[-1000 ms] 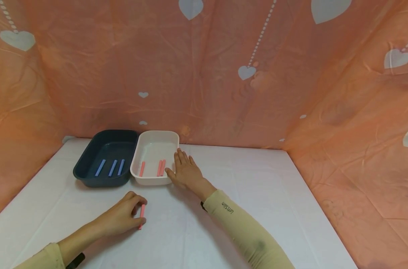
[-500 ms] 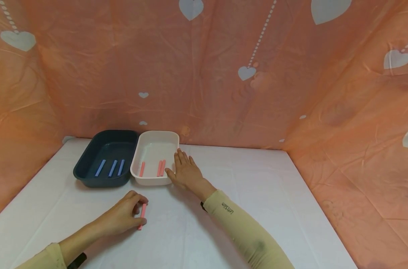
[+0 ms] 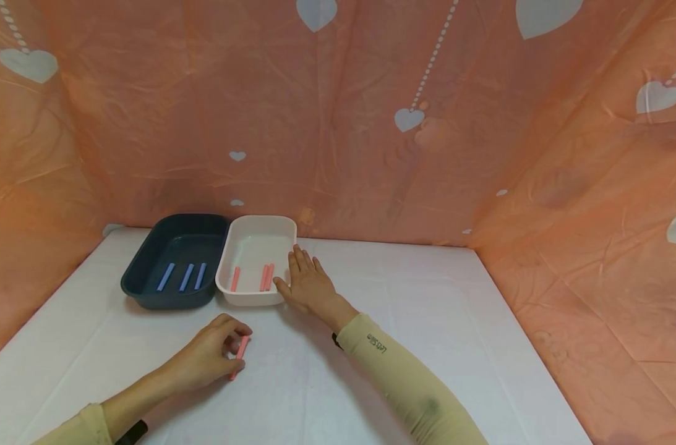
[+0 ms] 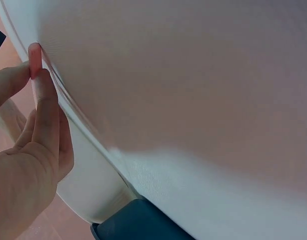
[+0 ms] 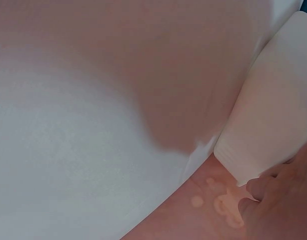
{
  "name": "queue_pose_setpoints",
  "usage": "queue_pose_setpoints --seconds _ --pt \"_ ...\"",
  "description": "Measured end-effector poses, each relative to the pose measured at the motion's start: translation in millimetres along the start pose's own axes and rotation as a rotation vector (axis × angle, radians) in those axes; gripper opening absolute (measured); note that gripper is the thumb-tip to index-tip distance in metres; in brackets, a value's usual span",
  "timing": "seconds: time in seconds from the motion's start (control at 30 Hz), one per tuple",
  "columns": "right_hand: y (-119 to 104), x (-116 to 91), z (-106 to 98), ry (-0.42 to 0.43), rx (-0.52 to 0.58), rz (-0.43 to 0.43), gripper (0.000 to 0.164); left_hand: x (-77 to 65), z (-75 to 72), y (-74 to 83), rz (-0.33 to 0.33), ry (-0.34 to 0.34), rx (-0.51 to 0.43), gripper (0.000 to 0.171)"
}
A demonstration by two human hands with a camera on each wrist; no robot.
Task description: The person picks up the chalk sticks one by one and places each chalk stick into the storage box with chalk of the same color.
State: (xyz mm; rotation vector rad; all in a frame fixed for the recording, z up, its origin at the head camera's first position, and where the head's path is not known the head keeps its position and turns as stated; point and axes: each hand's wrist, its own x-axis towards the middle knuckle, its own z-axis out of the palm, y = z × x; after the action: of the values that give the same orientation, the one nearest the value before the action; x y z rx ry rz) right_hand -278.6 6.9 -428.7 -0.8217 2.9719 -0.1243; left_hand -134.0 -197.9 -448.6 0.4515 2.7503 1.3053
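Observation:
My left hand [image 3: 204, 355] pinches a pink chalk stick [image 3: 241, 348] between thumb and fingers, in front of the trays. In the left wrist view, one rounded end of that chalk [image 4: 34, 54] sticks out past the fingertips. My right hand [image 3: 313, 289] lies with straight fingers along the right side of the white tray [image 3: 254, 299], thumb at its front rim. Inside that tray are three pink chalk sticks [image 3: 234, 279], two of them side by side. The right wrist view shows these fingers [image 5: 253, 205] beside the tray's wall [image 5: 273, 100].
Against the white tray's left side stands a dark blue tray [image 3: 171, 301] with three blue chalk sticks [image 3: 186, 277] in it. A white cloth [image 3: 427, 321] covers the table. Orange curtains with hearts [image 3: 338, 142] rise behind and at both sides.
My left hand has shifted slightly right, and the pink chalk stick in it has tilted with its far end to the right. The right hand and both trays have stayed put.

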Motion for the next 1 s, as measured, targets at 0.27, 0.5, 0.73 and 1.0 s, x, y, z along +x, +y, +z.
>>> queue_pose_setpoints --seconds 0.27,0.5,0.73,1.0 --pt "0 1 1 -0.005 0.012 0.007 0.077 0.7 0.9 -0.9 0.050 0.014 0.009 0.041" --pt "-1 0 1 0.000 0.004 0.007 0.077 2.7 -0.1 1.9 0.064 0.040 -0.081 0.041" --pt "-1 -1 0 -0.001 -0.007 0.011 0.077 6.8 -3.3 3.9 0.139 0.139 -0.102 0.041" --pt "-1 1 1 -0.004 -0.006 0.013 0.076 16.1 -7.1 7.6 0.231 0.267 -0.112 0.044"
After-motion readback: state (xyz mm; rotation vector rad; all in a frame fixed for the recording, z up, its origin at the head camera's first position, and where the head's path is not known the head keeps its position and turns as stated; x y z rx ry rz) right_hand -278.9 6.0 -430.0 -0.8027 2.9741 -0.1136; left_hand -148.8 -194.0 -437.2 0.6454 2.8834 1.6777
